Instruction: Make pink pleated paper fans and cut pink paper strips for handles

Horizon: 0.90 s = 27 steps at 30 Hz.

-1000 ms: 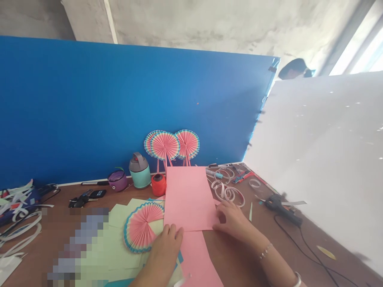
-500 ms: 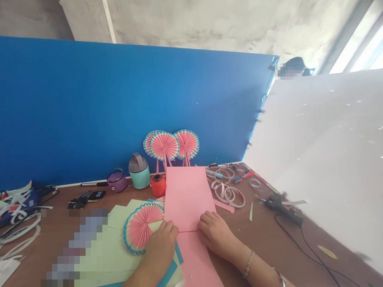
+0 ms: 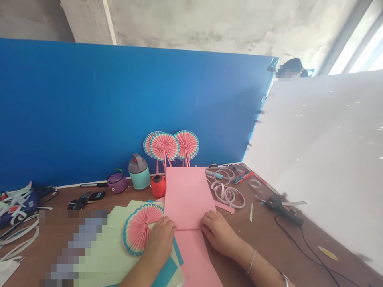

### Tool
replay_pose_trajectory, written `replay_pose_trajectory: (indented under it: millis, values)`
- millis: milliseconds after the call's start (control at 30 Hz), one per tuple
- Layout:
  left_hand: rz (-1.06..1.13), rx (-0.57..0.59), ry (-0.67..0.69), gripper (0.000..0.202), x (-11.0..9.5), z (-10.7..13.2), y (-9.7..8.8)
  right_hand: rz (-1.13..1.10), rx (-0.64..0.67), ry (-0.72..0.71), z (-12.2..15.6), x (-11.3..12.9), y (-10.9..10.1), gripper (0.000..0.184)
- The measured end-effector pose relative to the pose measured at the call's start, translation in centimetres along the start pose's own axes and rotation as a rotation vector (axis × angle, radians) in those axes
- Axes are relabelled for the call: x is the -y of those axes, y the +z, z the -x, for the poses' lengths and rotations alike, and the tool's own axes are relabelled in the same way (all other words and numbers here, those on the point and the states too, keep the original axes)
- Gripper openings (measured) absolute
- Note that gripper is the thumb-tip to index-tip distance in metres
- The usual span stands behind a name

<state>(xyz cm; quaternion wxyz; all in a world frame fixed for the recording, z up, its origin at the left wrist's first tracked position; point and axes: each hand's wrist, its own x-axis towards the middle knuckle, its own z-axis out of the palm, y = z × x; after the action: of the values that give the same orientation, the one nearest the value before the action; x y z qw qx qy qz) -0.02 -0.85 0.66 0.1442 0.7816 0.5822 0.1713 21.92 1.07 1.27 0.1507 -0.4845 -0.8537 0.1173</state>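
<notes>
Pink sheet (image 3: 188,195) — near edge between fingers (image 3: 209,220).

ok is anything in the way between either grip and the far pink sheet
Nothing visible: left grip and right grip both meet the far pink sheet at its near end, one per side. The fan lies beside it, partly hidden by the left grip.

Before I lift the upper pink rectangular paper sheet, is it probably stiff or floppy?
The upper pink rectangular paper sheet looks thin, so it is probably light and likely to sag from one edge. Its smooth, straight outline suggests slight stiffness.
</notes>
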Motion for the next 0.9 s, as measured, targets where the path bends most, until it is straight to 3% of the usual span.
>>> replay_pose_trajectory:
  millis: [200,400,700,900]
  values:
    - [0.09,-0.05,-0.112,0.02,-0.3,-0.4,-0.4,-0.191,-0.004,0.112,-0.5,-0.4,0.1,0.016]
    - [0.052,-0.053,-0.141,0.021,-0.5,-0.4,-0.4,-0.275,-0.044,0.208,-0.8,-1.0,0.9,0.011]
    - [-0.108,-0.072,-0.09,0.025,-0.6,-0.5,0.0,-0.289,-0.074,0.297,-1.2,-1.7,1.4,0.008]
    - [-0.328,0.034,-0.003,0.034,-1.0,0.0,0.3,-0.206,-0.072,0.325,-1.2,-1.5,0.9,0.008]
